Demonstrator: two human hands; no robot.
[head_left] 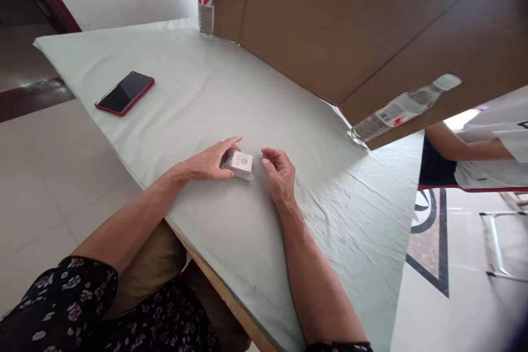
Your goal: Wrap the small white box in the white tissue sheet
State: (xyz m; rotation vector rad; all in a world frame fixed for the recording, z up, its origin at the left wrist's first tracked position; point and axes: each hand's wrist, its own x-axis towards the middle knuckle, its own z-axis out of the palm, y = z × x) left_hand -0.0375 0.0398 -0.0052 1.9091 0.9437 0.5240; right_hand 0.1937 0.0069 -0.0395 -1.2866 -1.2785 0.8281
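A small white packet (242,163) with red print, in clear wrap, lies on the pale green tablecloth in front of me. My left hand (212,160) rests around the packet's left end. Its thumb and fingers are spread on either side, and whether they touch it I cannot tell. Part of the packet's dark left end is hidden by that hand. My right hand (280,173) lies on the cloth just right of the packet, apart from it. Its fingers are loosely curled, with a small gap to the thumb and nothing visible between them.
A phone (126,92) in a red case lies at the left. A large cardboard panel (330,22) stands across the back, with an upright plastic bottle (205,0) and a tilted bottle (396,113) against it. Another person's arm (466,146) shows beyond the right edge.
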